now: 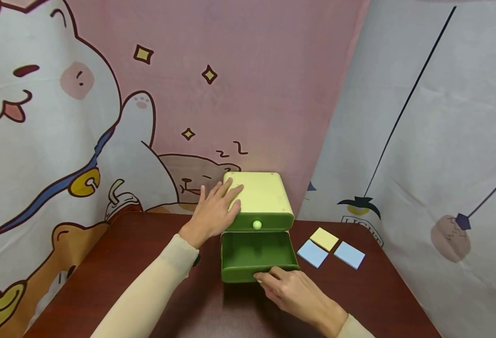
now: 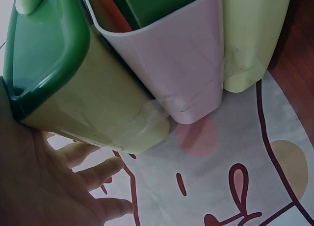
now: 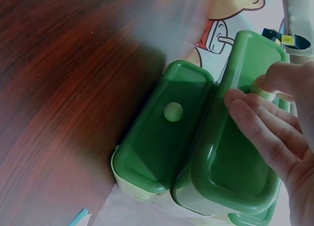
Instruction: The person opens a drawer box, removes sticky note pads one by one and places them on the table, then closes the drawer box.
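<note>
A small drawer cabinet with a pale yellow top stands on the table, its tiers stacked one above another. My left hand rests on the top at the left side, fingers spread. Below the closed top drawer, the middle green drawer is pulled out, and nothing shows inside it. My right hand pinches its round knob between thumb and fingers. In the right wrist view the bottom drawer is closed. The left wrist view shows the pink middle tier between yellow ones.
To the cabinet's right lie a yellow note pad and two blue ones, the left blue pad touching or nearly touching the yellow, the right blue pad apart. A cartoon-printed cloth hangs behind the dark red wooden table.
</note>
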Action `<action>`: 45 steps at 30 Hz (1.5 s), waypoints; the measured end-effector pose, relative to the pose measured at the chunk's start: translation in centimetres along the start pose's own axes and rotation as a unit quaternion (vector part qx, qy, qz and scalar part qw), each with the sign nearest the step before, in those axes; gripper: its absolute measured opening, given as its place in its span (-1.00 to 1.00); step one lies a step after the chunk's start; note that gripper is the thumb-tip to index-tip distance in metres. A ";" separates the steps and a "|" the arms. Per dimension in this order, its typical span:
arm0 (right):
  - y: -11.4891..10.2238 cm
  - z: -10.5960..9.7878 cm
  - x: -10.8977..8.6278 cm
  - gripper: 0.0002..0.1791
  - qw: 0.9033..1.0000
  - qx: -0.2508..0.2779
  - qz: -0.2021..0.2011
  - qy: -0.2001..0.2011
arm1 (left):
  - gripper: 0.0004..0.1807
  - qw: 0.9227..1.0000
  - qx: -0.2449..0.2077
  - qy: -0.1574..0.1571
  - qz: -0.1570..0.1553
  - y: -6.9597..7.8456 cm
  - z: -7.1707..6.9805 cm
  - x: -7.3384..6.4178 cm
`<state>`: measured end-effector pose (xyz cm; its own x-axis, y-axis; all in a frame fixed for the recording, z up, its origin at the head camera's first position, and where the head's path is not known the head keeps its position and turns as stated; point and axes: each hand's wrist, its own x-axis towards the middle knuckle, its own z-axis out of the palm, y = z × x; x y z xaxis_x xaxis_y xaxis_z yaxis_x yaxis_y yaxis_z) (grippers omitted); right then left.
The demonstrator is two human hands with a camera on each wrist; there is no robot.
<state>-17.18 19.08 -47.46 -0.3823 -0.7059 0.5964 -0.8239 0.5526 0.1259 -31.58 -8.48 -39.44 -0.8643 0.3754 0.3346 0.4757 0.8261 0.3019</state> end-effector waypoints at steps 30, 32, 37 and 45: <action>0.8 0.8 1.2 -0.51 1.000 0.000 0.012 0.017 | -0.28 1.000 0.002 0.003 0.003 0.1 -0.5 0.1; 0.8 0.9 1.2 -0.52 1.000 -0.007 0.012 0.016 | -0.29 1.000 0.003 0.003 0.003 0.1 -0.5 0.1; 0.8 0.9 1.2 -0.49 0.999 -0.027 0.012 0.015 | -0.29 1.000 0.002 0.004 -0.001 0.1 -0.6 0.0; 0.7 1.0 0.9 -0.77 0.998 -0.055 -0.005 0.035 | -0.28 1.000 0.002 -0.003 0.003 0.2 -0.3 -0.1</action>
<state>-18.49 18.41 -47.64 -0.3419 -0.6809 0.6477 -0.7744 0.5946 0.2163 -31.33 -8.55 -39.14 -0.8627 0.3825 0.3309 0.4798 0.8258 0.2963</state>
